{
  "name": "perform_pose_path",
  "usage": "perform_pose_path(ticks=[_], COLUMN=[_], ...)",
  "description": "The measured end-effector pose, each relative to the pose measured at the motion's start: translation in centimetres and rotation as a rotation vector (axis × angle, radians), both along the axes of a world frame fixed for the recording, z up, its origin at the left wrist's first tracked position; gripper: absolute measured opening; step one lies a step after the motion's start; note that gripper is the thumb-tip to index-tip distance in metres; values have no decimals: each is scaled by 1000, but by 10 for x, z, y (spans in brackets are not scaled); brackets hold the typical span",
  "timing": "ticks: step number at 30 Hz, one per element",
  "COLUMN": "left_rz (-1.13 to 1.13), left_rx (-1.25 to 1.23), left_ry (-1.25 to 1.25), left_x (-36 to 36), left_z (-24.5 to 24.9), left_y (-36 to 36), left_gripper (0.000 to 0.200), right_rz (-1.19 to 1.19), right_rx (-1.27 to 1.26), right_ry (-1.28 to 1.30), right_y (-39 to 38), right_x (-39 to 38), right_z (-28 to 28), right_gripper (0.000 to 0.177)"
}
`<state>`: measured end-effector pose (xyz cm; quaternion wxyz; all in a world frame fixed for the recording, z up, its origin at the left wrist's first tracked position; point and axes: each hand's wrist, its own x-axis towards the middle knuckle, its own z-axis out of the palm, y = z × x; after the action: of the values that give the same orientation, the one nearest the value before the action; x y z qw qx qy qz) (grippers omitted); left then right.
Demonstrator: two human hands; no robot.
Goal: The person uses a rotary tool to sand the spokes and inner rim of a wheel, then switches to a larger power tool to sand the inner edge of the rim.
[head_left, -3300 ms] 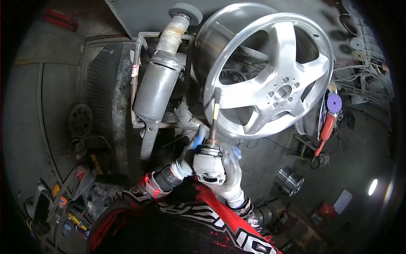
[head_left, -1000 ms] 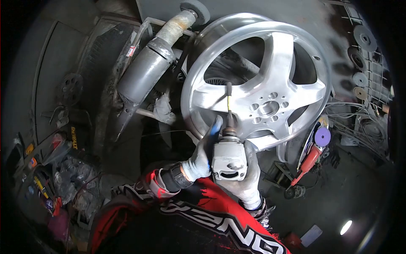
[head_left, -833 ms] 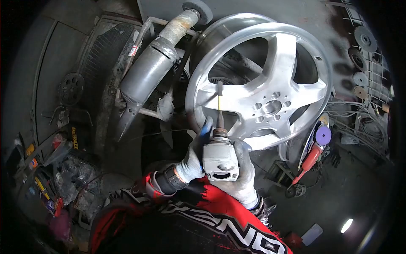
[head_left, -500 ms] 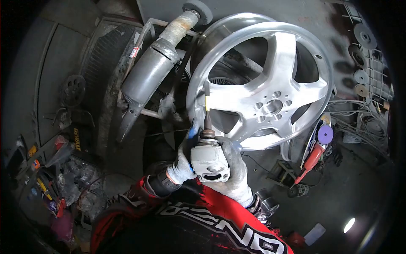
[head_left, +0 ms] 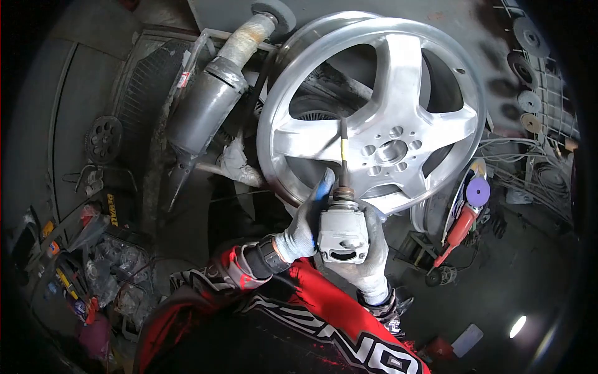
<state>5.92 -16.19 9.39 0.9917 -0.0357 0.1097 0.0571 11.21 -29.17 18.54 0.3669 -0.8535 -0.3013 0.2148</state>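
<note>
A grey-white die grinder (head_left: 342, 234) with a long thin shaft (head_left: 344, 149), banded in yellow, points away from me. My right hand (head_left: 372, 252), in a pale glove, wraps the right side of its body. On the left side, my left hand (head_left: 302, 227), gloved with blue at the thumb, grips the body, thumb pointing up along the tool. Beyond both hands stands a bare-metal alloy wheel (head_left: 398, 68) with broad spokes, tilted towards me. The shaft's tip overlaps the left spoke (head_left: 305, 138) in this view.
Left of the wheel, a grey motor (head_left: 205, 112) with a round wheel at its top end is mounted on a metal frame. A red grinder (head_left: 461, 230) with a purple disc lies at right. Several discs (head_left: 529, 37) hang on a rack. Clutter and a DEWALT case (head_left: 112, 210) sit at left.
Both hands and the die grinder have moved right, so its tip has passed from the rim end of the left spoke towards the hub. The wheel appears slightly further left and higher.
</note>
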Motion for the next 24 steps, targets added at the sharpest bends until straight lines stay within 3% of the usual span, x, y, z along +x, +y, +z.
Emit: perform_pose_path(ticks=[2,4,5,6,8,9,10,14,16,21,23,24], left_rz=[12,-114,-113,-148,-221,-233,-233,-166,-149,-78,-170,-174], left_rx=[71,-436,-435,-458,-502,-500,-500,-539,-355,-223,-237,-237], left_ry=[-61,-158,-156,-39,196,411,410,242,55,38,445,445], left_x=[-5,-8,-14,-21,-35,-35,-40,-61,-60,-64,-72,-63], left_z=[-4,-9,-12,-18,-35,-36,-35,-36,-22,-25,-52,-40], left_y=[5,20,23,25,21,23,26,43,56,47,26,28], left_gripper=[63,50,50,43,60,71,71,71,46,51,55,55], right_rz=[-55,126,110,109,202,202,202,245,245,250,273,269], right_rx=[-43,72,96,97,55,48,47,99,94,114,143,142], right_ry=[150,-201,-185,-184,-241,-221,-223,-186,-186,-190,-209,-210], right_y=[-2,29,29,32,38,43,47,54,59,51,47,44], right_x=[-4,-3,-7,-9,-14,-17,-20,-26,-29,-29,-22,-18], right_z=[-4,11,7,5,3,5,4,-5,-5,-14,-12,-12], right_gripper=[105,103,100,100,111,112,112,112,110,104,106,106])
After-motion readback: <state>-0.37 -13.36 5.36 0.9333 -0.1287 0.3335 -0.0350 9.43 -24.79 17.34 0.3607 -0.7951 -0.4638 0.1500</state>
